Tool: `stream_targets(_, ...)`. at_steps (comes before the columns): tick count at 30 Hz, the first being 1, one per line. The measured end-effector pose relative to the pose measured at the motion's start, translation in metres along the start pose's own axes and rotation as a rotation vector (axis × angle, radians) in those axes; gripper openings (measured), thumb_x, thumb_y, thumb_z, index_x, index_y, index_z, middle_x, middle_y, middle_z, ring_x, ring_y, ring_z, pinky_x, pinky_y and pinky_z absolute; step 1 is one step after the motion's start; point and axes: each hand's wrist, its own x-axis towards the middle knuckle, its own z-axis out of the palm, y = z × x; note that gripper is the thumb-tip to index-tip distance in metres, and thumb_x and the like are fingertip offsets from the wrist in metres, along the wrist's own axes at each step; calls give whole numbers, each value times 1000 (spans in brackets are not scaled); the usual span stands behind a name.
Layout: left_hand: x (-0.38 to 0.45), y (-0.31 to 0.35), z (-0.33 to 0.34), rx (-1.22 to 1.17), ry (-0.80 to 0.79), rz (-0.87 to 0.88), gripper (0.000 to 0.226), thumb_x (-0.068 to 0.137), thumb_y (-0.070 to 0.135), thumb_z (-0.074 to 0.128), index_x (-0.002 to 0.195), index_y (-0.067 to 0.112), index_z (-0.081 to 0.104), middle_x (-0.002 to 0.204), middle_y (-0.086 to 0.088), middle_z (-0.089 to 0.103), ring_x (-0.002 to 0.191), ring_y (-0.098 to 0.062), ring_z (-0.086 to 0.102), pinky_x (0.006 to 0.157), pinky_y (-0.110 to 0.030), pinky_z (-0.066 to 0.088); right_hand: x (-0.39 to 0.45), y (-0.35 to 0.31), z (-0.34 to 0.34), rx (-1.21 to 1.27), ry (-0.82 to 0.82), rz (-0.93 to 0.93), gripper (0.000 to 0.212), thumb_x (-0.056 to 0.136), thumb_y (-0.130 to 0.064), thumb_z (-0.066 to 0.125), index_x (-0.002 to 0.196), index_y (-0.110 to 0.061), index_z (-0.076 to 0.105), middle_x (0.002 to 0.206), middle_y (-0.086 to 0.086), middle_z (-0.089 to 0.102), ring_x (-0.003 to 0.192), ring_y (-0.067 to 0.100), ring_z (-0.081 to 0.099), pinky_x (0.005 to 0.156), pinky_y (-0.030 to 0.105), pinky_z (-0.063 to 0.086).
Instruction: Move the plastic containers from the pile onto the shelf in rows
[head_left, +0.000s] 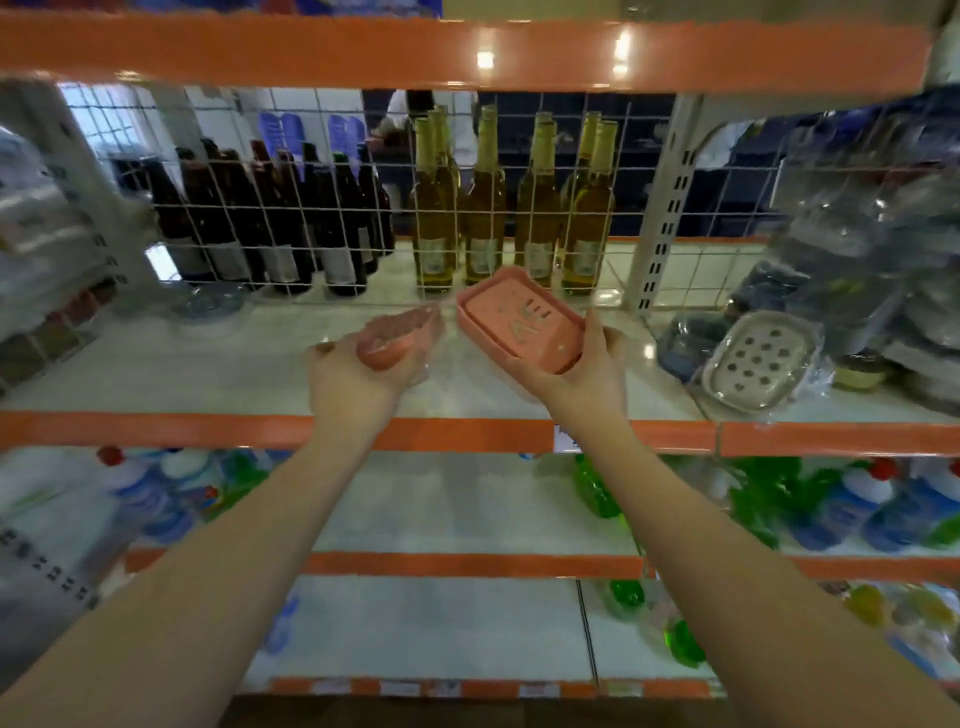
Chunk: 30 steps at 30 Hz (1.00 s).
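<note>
While the left hand (358, 379) is gripping a wrapped pink soap dish (402, 340), the right hand (587, 371) is clasping a slotted pink soap dish (519, 325) above the white shelf (208, 364).

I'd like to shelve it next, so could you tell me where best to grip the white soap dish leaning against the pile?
Grip the white soap dish across its long rims, coming from the front left: it leans tilted against the pile, leaving that side open.
</note>
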Motion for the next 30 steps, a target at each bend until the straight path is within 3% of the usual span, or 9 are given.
stream_targets(6, 10, -37, -56, -10, 98, -40, 91, 49, 71, 58, 114, 8, 64, 114, -15, 56, 111, -27, 52, 92, -26, 41, -7, -36, 59, 3, -125, -3, 105, 68, -49, 79, 148, -15, 20, 139, 2, 26, 125, 16, 39, 103, 28, 40)
stream_targets(10, 34, -66, -80, -16, 147, -144, 79, 59, 64, 73, 117, 10, 62, 119, -10, 49, 108, -23, 53, 92, -21, 38, 0, -50, 102, 22, -151, -36, 95, 70, -46, 78, 143, -10, 29, 141, 4, 27, 125, 20, 41, 103, 31, 41)
stream_targets(13, 63, -87, -95, 1, 155, -182, 85, 54, 70, 65, 117, 13, 61, 119, -8, 53, 105, -22, 55, 96, -28, 42, 17, -59, 136, 36, -159, -31, 91, 68, -50, 77, 138, -9, 35, 139, 3, 31, 119, 19, 45, 99, 33, 44)
stream_targets(16, 98, -103, -105, -62, 179, -257, 90, 44, 78, 54, 104, 13, 67, 103, -8, 66, 98, -25, 61, 90, -37, 49, 43, -69, 173, 33, -185, -36, 82, 71, -52, 74, 133, -10, 43, 134, 2, 36, 113, 20, 50, 93, 35, 48)
stream_targets(19, 138, -118, -109, -153, 194, -379, 71, 56, 73, 59, 83, 9, 70, 79, -4, 67, 79, -24, 63, 70, -34, 47, 75, -77, 210, -32, -240, 19, 71, 77, -53, 67, 126, -4, 52, 130, 7, 45, 106, 23, 54, 83, 31, 46)
stream_targets(21, 161, -130, -109, -229, 189, -444, 63, 61, 70, 62, 81, 10, 69, 71, 0, 62, 73, -21, 59, 68, -32, 45, 93, -80, 233, -54, -285, 41, 62, 80, -53, 63, 111, 0, 60, 114, 12, 56, 91, 24, 55, 70, 27, 41)
stream_targets(23, 178, -141, -106, -274, 198, -482, 49, 66, 64, 67, 70, 15, 66, 65, 2, 59, 67, -18, 55, 67, -31, 45, 103, -84, 249, -6, -309, 40, 51, 86, -48, 59, 83, 3, 64, 80, 11, 60, 71, 22, 51, 56, 25, 35)
stream_targets(26, 195, -152, -94, -276, 134, -506, 39, 77, 55, 68, 58, 22, 58, 65, 0, 55, 66, -16, 51, 65, -26, 39, 113, -86, 267, 60, -294, 111, 56, 90, -52, 52, 75, 0, 66, 71, 9, 61, 66, 22, 55, 60, 31, 41)
stream_targets(30, 213, -156, -79, -316, 40, -569, 61, 60, 77, 58, 79, 19, 67, 80, -1, 64, 74, -16, 59, 70, -29, 45, 122, -81, 280, 55, -316, 212, 53, 90, -58, 46, 59, -16, 48, 59, 1, 50, 66, 22, 51, 66, 32, 41)
